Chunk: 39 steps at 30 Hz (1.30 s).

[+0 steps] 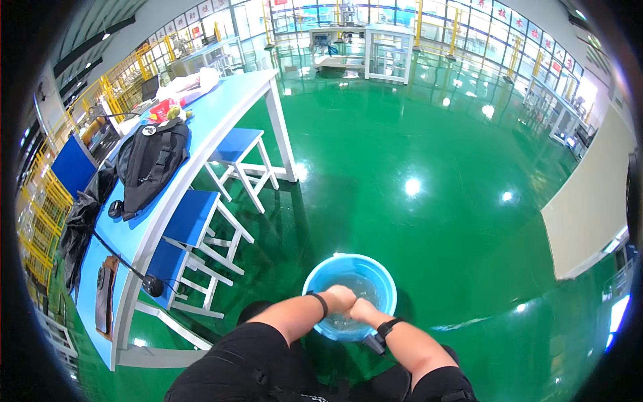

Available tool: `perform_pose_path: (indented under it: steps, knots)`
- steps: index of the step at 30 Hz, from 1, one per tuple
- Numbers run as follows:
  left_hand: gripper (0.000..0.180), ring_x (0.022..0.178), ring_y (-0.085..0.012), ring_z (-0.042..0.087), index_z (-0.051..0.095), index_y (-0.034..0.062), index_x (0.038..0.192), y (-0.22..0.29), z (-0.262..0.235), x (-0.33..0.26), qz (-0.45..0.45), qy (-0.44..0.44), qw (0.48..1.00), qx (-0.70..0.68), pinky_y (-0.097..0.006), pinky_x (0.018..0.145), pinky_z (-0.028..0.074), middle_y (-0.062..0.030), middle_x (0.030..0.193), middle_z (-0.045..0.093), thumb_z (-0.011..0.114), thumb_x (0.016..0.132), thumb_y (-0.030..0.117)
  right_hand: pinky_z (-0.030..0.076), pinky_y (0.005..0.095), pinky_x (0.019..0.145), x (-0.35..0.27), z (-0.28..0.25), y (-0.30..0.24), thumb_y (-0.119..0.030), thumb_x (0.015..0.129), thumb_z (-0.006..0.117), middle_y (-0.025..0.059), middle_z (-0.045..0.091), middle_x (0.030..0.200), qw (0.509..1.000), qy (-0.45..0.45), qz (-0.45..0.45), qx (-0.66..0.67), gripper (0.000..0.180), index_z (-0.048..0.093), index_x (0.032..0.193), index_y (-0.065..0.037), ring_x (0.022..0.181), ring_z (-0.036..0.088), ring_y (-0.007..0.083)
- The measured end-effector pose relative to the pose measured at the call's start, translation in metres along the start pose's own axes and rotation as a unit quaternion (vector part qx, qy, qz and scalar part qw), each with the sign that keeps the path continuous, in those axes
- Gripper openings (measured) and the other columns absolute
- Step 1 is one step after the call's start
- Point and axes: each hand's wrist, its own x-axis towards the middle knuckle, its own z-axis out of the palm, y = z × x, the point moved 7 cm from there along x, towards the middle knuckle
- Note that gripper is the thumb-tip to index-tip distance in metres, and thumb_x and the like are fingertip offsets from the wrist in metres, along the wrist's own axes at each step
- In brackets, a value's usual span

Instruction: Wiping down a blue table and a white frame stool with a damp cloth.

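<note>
A light blue round plastic tub stands on the green floor just in front of me, with water in it. My left hand and my right hand meet over the middle of the tub, above the water. Both are closed and pressed close against each other. Whatever they may grip is hidden by the fingers. Each wrist wears a dark band. Beside my right forearm, at the near side of the tub, a grey piece sticks out; I cannot make out what it is.
To my left a long blue-topped table bears a black backpack, plastic bags and a black microphone on a stalk. Blue-topped stools are tucked along it. A cream panel stands at the right; white workbenches are far ahead.
</note>
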Motion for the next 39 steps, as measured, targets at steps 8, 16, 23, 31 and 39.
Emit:
perform_pose_path:
  steps: [8, 16, 23, 31, 39]
  knots:
    - [0.023, 0.083, -0.0267, 0.068, 0.077, 0.0040, 0.090, -0.051, 0.088, 0.032, -0.009, -0.090, 0.964, -0.248, -0.043, 0.077, 0.054, -0.0166, 0.090, 0.074, 0.078, 0.071, 0.018, 0.059, 0.0517, 0.083, -0.031, -0.011, -0.048, -0.031, 0.089, 0.065, 0.0257, 0.073, 0.104, 0.984, 0.105, -0.069, -0.124, 0.035, 0.072, 0.111, -0.005, 0.096, 0.073, 0.0398]
    - [0.041, 0.085, -0.0366, 0.064, 0.059, 0.0032, 0.118, 0.014, -0.090, -0.130, 0.065, 0.505, 0.859, 0.048, -0.048, 0.072, 0.051, -0.0136, 0.097, 0.062, 0.072, 0.080, 0.014, 0.027, 0.0272, 0.044, -0.054, -0.059, -0.095, -0.030, 0.080, 0.062, -0.0050, 0.043, 0.060, 0.917, -0.157, 0.006, 0.367, 0.021, 0.053, 0.067, -0.017, 0.048, 0.038, 0.0094]
    - [0.044, 0.128, -0.0361, 0.057, 0.057, 0.0055, 0.135, 0.032, -0.142, -0.184, 0.316, 0.555, 0.733, 0.234, -0.053, 0.099, 0.046, -0.0182, 0.140, 0.057, 0.065, 0.093, 0.016, 0.022, 0.0272, 0.042, -0.142, -0.090, -0.163, -0.023, 0.087, 0.064, -0.0073, 0.031, 0.051, 0.795, -0.460, -0.048, 0.392, 0.036, 0.041, 0.061, -0.017, 0.039, 0.028, 0.0089]
    - [0.010, 0.056, -0.0232, 0.059, 0.066, 0.0097, 0.080, 0.028, -0.171, -0.133, 0.265, 0.401, 0.842, 0.245, -0.042, 0.061, 0.046, -0.0039, 0.062, 0.054, 0.065, 0.078, 0.020, 0.030, 0.0345, 0.043, -0.093, -0.102, -0.137, -0.021, 0.083, 0.069, -0.0011, 0.049, 0.054, 0.932, -0.148, -0.068, 0.324, 0.030, 0.054, 0.059, -0.012, 0.043, 0.039, 0.0145]
    - [0.027, 0.106, -0.0336, 0.072, 0.078, 0.0117, 0.105, -0.036, 0.041, -0.021, -0.099, -0.062, 0.992, 0.054, -0.044, 0.091, 0.057, -0.0160, 0.111, 0.075, 0.064, 0.087, 0.026, 0.060, 0.0498, 0.071, -0.068, -0.030, -0.081, -0.021, 0.082, 0.065, 0.0236, 0.074, 0.086, 0.967, 0.220, -0.112, -0.065, 0.021, 0.077, 0.080, -0.004, 0.082, 0.074, 0.0397]
